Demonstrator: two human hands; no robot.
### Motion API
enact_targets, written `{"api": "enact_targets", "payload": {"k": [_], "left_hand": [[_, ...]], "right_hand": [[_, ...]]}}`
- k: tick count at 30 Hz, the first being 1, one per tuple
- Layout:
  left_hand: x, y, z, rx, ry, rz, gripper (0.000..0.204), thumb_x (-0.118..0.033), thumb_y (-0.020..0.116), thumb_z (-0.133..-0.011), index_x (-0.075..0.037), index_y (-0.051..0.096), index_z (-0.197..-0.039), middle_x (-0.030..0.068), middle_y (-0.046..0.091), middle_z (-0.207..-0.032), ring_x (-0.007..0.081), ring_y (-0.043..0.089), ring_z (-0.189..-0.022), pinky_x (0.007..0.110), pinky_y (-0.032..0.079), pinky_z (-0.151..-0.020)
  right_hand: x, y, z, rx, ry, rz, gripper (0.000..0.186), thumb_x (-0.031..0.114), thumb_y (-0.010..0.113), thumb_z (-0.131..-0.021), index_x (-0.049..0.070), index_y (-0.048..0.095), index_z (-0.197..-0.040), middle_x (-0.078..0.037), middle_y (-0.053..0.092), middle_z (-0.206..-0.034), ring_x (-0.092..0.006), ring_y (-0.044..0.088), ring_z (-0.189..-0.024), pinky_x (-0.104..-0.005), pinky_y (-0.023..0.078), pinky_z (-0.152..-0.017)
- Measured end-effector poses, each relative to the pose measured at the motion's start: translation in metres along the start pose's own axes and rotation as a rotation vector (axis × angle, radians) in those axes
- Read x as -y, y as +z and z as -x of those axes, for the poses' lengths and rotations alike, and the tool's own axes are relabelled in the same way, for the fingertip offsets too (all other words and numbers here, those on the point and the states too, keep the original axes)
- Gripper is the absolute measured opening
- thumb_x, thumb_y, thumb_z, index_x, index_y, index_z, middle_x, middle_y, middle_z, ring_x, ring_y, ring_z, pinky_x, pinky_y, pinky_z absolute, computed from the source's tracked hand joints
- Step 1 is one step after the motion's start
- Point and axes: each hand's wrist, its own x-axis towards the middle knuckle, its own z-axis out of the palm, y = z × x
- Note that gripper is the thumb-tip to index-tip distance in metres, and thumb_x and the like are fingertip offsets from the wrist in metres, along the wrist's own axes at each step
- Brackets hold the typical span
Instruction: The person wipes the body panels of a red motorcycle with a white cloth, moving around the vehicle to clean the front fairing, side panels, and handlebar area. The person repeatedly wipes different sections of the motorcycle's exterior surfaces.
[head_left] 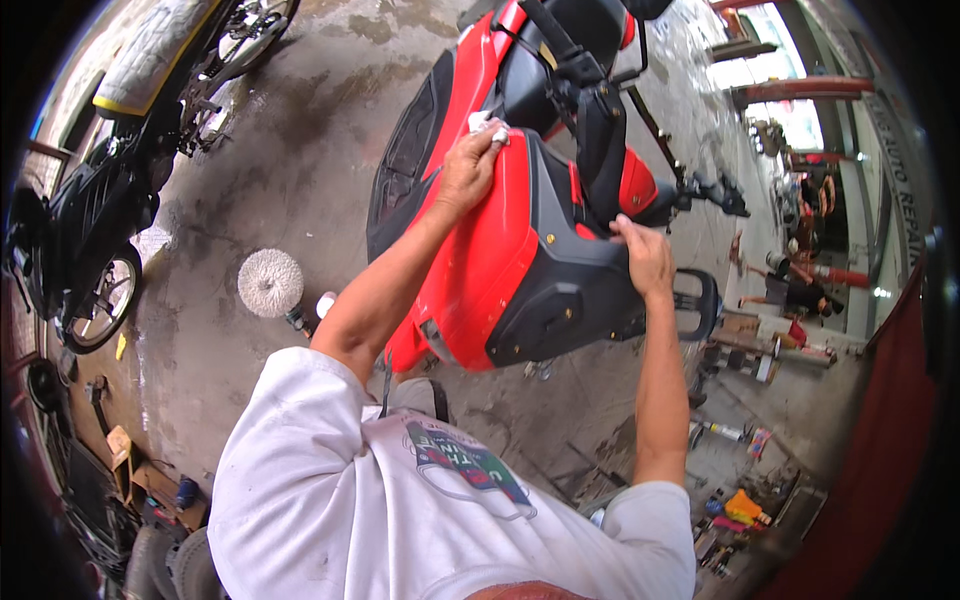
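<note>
A large red and dark grey scooter [495, 265] stands in front of me. On its red bodywork, near the top edge, my left hand [468, 172] presses a crumpled white cloth [487, 122], its fingers closed over it. My right hand [645, 258] is at the scooter's dark grey side panel [570, 300], next to a small red part. The fingers of that hand are curled; what they grip, if anything, is hidden.
A polisher with a round white woolly pad [270, 283] lies on the concrete floor [310, 130] to the left. Beyond it stands a black motorcycle [95, 215] with a quilted cover. Tools and loose parts [735, 510] are scattered at lower right. Another person [800, 293] is at far right.
</note>
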Motion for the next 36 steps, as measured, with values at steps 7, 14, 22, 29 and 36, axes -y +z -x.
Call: {"api": "enact_targets", "payload": {"k": [7,14,22,29,36], "left_hand": [[-0.034,-0.029,0.153,0.198,0.038,-0.067,0.055,0.012,0.055,-0.094,-0.004,0.060,-0.147,0.0225,0.053,-0.156,0.0344,0.044,-0.151,0.043,0.032,-0.124],[-0.007,-0.010,0.005,0.124,-0.047,-0.092,0.028,-0.011,0.060,-0.103,-0.005,0.072,-0.127,0.0218,0.070,-0.129,0.0331,0.068,-0.123,0.038,0.053,-0.104],[-0.030,-0.004,-0.012,0.155,0.069,-0.226,0.038,-0.003,0.063,-0.098,-0.009,0.070,-0.134,0.0249,0.071,-0.121,0.0376,0.072,-0.113,0.042,0.057,-0.093],[-0.071,0.001,0.093,0.199,0.314,-0.408,0.048,0.012,0.060,-0.088,-0.005,0.071,-0.131,0.0184,0.069,-0.136,0.0352,0.063,-0.133,0.041,0.048,-0.114],[-0.051,0.001,-0.046,0.262,0.035,-0.662,0.034,-0.013,0.056,-0.098,-0.005,0.072,-0.126,0.0251,0.073,-0.112,0.0411,0.071,-0.108,0.046,0.059,-0.091]], "right_hand": [[-0.003,-0.006,0.013,-0.024,0.118,0.084,0.058,0.058,0.056,-0.099,0.007,0.082,-0.109,-0.015,0.080,-0.096,-0.0313,0.076,-0.097,-0.0377,0.053,-0.088],[0.000,0.001,0.007,-0.040,0.059,0.084,0.060,0.067,0.054,-0.096,0.014,0.082,-0.101,-0.021,0.076,-0.100,-0.0454,0.071,-0.102,-0.0527,0.053,-0.089],[0.007,-0.005,0.010,-0.090,0.075,0.138,0.059,0.067,0.053,-0.096,0.016,0.082,-0.103,-0.016,0.078,-0.101,-0.0425,0.071,-0.103,-0.0483,0.054,-0.090],[-0.003,-0.003,0.021,-0.047,0.158,0.119,0.064,0.072,0.050,-0.095,0.019,0.083,-0.105,-0.018,0.077,-0.110,-0.0427,0.071,-0.110,-0.0519,0.054,-0.097],[0.022,-0.012,0.018,-0.057,0.051,0.066,0.067,0.071,0.051,-0.095,0.013,0.083,-0.105,-0.019,0.077,-0.113,-0.0406,0.072,-0.110,-0.0493,0.056,-0.097]]}}
